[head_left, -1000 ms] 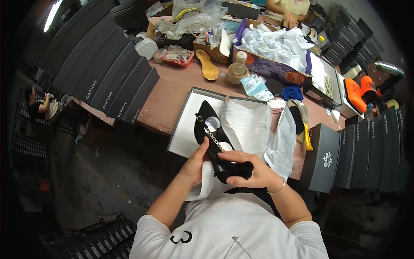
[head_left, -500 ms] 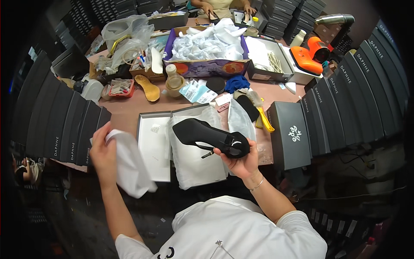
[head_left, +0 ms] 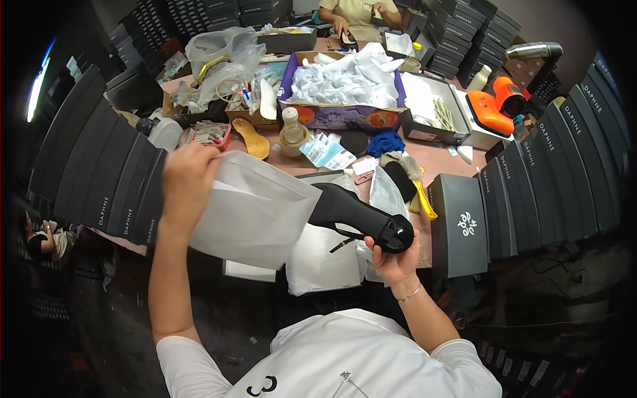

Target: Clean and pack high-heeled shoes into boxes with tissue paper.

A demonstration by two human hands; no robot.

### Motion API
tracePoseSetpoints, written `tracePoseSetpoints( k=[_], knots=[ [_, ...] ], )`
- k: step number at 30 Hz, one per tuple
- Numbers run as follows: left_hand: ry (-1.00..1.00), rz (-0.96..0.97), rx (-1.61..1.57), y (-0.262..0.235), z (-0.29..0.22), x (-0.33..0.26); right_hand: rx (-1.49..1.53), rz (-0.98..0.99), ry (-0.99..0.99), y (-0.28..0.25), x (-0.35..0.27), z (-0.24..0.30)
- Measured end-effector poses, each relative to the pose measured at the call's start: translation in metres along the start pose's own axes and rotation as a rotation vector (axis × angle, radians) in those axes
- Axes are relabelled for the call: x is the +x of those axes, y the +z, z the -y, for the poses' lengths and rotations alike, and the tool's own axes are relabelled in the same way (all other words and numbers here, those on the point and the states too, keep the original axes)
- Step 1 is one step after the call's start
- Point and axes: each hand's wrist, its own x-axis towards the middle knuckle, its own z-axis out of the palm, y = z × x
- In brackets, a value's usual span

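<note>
My left hand [head_left: 190, 180] pinches the upper left corner of a thin white sheet [head_left: 255, 205], possibly a flat bag, spread over part of an open shoebox [head_left: 249, 271]. In my right hand [head_left: 397, 263] is a black high-heeled shoe [head_left: 355, 212], gripped at its heel end with the thumb on top. Its toe points left, and the sheet's right edge meets or overlaps the toe. A thin strap with a buckle [head_left: 342, 245] dangles below the shoe. White wrapping paper [head_left: 325, 268] lines the box beneath.
Dark shoeboxes are stacked left [head_left: 99, 179] and right [head_left: 531, 192]. Across the table stand a purple carton [head_left: 342, 117] of crumpled white paper, an orange tool [head_left: 490, 111], a yellow-handled brush [head_left: 424, 199] and a tan insole [head_left: 252, 139]. A co-worker's hands [head_left: 341, 28] are at the far side.
My left hand has risen and moved right, spreading the white sheet from a hanging fold across to the shoe's toe. The view has shifted slightly.
</note>
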Motion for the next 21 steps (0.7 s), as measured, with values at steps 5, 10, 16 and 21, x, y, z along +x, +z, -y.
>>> tracePoseSetpoints(
  k=[5,10,16,21],
  knots=[
    [-0.409,0.284,0.178,0.064,0.139,0.0,-0.037,-0.024,0.027,0.008,-0.003,-0.002],
    [-0.122,-0.318,-0.068,0.018,0.059,0.06,-0.022,0.095,-0.038,-0.005,-0.018,0.009],
    [-0.245,0.196,-0.281,0.109,-0.01,-0.028,0.036,0.15,-0.034,-0.02,-0.019,0.014],
    [-0.224,0.454,-0.606,0.127,-0.057,-0.099,-0.019,0.146,-0.059,-0.011,-0.028,0.019]
  ],
)
